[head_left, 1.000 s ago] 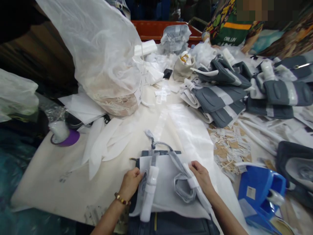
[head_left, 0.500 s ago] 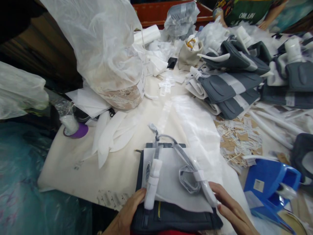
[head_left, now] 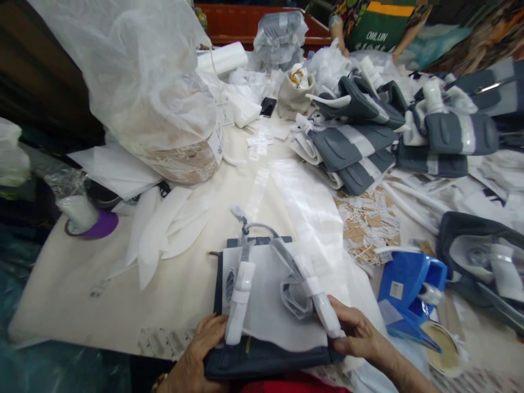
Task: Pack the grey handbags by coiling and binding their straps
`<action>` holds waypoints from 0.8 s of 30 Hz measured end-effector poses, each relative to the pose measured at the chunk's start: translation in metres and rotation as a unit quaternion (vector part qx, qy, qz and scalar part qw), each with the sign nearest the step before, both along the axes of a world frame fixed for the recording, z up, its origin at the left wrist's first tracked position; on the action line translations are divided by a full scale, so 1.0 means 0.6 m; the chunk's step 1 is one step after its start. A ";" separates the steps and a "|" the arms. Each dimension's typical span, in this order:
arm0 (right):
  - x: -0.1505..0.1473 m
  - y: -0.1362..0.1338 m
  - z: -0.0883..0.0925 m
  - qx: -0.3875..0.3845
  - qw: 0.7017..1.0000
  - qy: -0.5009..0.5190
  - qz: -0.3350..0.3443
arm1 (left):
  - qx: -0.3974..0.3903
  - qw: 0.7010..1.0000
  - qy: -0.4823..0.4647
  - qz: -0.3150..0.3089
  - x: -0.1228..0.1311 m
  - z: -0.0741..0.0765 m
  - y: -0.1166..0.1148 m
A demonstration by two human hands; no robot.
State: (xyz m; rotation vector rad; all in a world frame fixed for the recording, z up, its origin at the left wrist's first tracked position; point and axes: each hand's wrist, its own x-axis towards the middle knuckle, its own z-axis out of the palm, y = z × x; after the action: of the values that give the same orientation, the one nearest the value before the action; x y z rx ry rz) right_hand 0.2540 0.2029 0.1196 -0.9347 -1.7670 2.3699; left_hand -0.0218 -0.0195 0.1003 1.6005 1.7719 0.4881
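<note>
A dark handbag (head_left: pixel 268 363) lies in front of me at the near edge of the table, partly under a pale protective sheet (head_left: pixel 266 305). Its two handles are wrapped in white foam and clear film, the left wrapped handle (head_left: pixel 238 305) and the right one (head_left: pixel 325 308) resting over the sheet. My left hand (head_left: pixel 207 346) grips the bag's left side, its thumb hidden underneath or behind. My right hand (head_left: pixel 356 333) closes around the bag's right side, with thumb and fingers at the lower end of the right handle.
Stacked grey bags (head_left: pixel 352 144) lie to the right, beside loose tags (head_left: pixel 370 224). A blue tape dispenser (head_left: pixel 409 289) stands near my right arm. White foam pieces (head_left: pixel 164 229), purple tape (head_left: pixel 100 225) and a plastic-wrapped bundle (head_left: pixel 184 161) are at left. Across the table is a person in a green apron (head_left: pixel 374 35).
My view has turned to the right, so everything sits further left in the picture. My right fingers have curled closer round the right handle's end. The bag stays between both hands.
</note>
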 end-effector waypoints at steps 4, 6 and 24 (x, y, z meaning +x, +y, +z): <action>-0.008 0.005 0.009 -0.029 0.999 -0.002 -0.030 | -0.008 1.000 -0.006 0.013 0.000 0.004 -0.003; -0.009 0.009 0.013 -0.026 0.999 -0.005 -0.026 | 0.007 1.000 -0.004 0.018 -0.005 0.009 -0.017; -0.012 0.002 0.022 0.086 0.996 -0.006 0.014 | 0.032 0.956 0.201 -0.210 0.174 0.041 0.192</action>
State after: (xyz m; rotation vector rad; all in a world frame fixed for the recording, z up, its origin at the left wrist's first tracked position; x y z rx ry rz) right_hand 0.2470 0.2042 0.1328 -0.9071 -1.9630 2.1889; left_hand 0.0827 0.0954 0.1250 2.1706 1.6297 0.0153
